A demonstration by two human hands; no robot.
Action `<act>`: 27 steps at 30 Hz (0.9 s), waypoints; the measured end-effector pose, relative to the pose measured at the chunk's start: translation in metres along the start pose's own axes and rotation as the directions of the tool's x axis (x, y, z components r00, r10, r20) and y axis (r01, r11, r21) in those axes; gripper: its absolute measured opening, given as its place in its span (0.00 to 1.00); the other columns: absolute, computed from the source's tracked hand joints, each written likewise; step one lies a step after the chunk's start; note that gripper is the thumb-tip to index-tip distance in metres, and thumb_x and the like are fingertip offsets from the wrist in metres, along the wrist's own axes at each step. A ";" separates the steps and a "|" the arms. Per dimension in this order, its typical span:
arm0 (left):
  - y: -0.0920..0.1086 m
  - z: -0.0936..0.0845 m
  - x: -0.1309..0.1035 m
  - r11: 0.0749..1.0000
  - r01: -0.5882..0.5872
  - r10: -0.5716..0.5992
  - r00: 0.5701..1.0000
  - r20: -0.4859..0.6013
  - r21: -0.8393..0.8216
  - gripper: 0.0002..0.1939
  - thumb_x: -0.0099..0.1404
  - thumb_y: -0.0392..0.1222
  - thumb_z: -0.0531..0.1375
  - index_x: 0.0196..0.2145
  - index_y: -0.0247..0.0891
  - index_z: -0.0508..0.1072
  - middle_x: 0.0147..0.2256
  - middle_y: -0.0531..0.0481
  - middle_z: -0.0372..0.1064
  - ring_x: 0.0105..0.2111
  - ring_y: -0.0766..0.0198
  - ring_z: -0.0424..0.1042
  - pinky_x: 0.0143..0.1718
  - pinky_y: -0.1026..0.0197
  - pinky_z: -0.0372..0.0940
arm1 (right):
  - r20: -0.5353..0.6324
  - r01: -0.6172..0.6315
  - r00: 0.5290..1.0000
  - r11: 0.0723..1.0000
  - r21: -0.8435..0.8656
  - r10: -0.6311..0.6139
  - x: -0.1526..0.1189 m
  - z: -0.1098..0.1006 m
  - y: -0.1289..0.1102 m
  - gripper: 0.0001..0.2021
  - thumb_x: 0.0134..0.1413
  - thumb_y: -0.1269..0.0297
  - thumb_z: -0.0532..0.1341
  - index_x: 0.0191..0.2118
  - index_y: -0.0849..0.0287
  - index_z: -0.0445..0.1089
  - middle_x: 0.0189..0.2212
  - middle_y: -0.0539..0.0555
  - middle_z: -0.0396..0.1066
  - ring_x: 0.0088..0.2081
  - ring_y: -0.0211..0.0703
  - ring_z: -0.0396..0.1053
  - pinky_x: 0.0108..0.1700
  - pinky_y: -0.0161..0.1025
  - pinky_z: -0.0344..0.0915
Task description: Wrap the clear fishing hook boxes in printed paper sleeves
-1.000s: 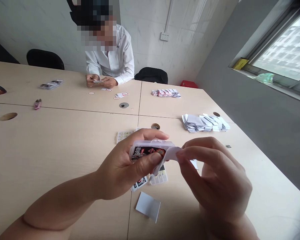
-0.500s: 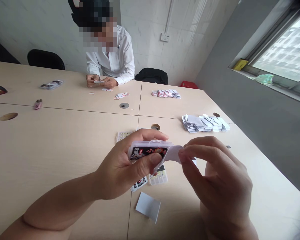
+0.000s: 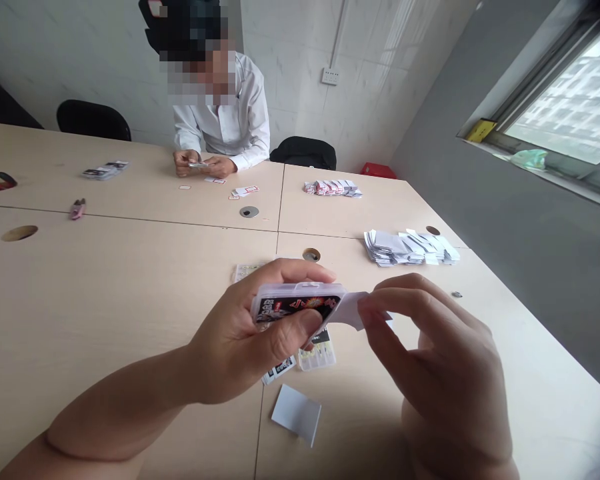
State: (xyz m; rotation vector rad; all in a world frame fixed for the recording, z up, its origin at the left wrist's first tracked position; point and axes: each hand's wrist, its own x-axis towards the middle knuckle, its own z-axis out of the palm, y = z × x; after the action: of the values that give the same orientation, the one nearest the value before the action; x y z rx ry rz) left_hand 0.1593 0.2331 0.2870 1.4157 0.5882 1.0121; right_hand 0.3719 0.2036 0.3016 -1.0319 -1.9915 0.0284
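My left hand (image 3: 260, 327) is closed round a clear plastic box (image 3: 300, 289) with a black printed label, held tilted above the table. Between the thumb and fingers of my right hand (image 3: 430, 353) is a white paper card (image 3: 350, 310), pinched at its right end. The card's left end meets the right side of the box; I cannot tell whether it sits inside. Below my hands lie another clear box (image 3: 317, 353) with small yellowish pieces inside, and some printed labels (image 3: 279, 370). A folded white card (image 3: 297, 410) rests nearer me. Behind my left fingers another clear box (image 3: 245, 272) partly shows.
A stack of white cards (image 3: 410, 247) lies to the right, with red-edged cards (image 3: 333, 188) beyond. Across the table (image 3: 130, 300), a person in a white shirt (image 3: 250, 107) holds a small item. Pink-handled pliers (image 3: 78, 209) and stacked boxes (image 3: 105, 170) lie left.
The box in my left hand has tilted slightly and shifted a little left. My right hand still pinches the card, almost unmoved.
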 end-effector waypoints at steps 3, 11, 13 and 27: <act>0.000 0.001 0.001 0.999 -0.032 0.032 0.999 -0.001 0.031 0.11 0.70 0.48 0.63 0.49 0.47 0.75 0.32 0.53 0.72 0.27 0.67 0.69 0.28 0.68 0.67 | 0.014 -0.026 1.000 1.000 -0.015 0.026 0.000 -0.001 0.001 0.09 0.60 0.79 0.61 0.39 0.57 0.69 0.32 0.47 0.71 0.30 0.32 0.68 0.31 0.32 0.65; 0.002 0.001 0.000 0.995 -0.078 0.080 0.996 -0.038 0.056 0.09 0.70 0.45 0.64 0.48 0.49 0.76 0.34 0.53 0.74 0.30 0.68 0.72 0.30 0.69 0.69 | 0.039 -0.065 0.997 0.997 -0.045 0.066 0.000 -0.004 0.000 0.08 0.62 0.77 0.60 0.37 0.56 0.68 0.30 0.46 0.72 0.30 0.31 0.68 0.32 0.30 0.65; 0.004 0.001 -0.002 0.997 -0.065 0.067 0.997 -0.048 0.036 0.09 0.70 0.45 0.64 0.48 0.48 0.76 0.34 0.53 0.75 0.32 0.66 0.75 0.31 0.69 0.71 | 0.041 -0.070 0.997 0.996 -0.052 0.072 0.000 -0.005 0.000 0.08 0.62 0.77 0.60 0.36 0.56 0.68 0.30 0.46 0.72 0.29 0.30 0.69 0.31 0.29 0.65; 0.001 -0.013 0.008 0.814 0.203 -0.098 0.971 0.216 -0.544 0.12 0.72 0.45 0.60 0.51 0.43 0.74 0.47 0.43 0.78 0.42 0.53 0.81 0.28 0.62 0.78 | -0.228 -0.233 0.940 0.966 0.111 0.252 -0.005 -0.015 0.012 0.11 0.55 0.75 0.67 0.41 0.52 0.73 0.34 0.49 0.75 0.37 0.43 0.75 0.35 0.39 0.71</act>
State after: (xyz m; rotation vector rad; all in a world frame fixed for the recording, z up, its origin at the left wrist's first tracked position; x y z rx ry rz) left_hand 0.1521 0.2466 0.2879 0.8992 0.2278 0.8263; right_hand 0.3918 0.2026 0.3030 -1.1644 -1.6238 0.1131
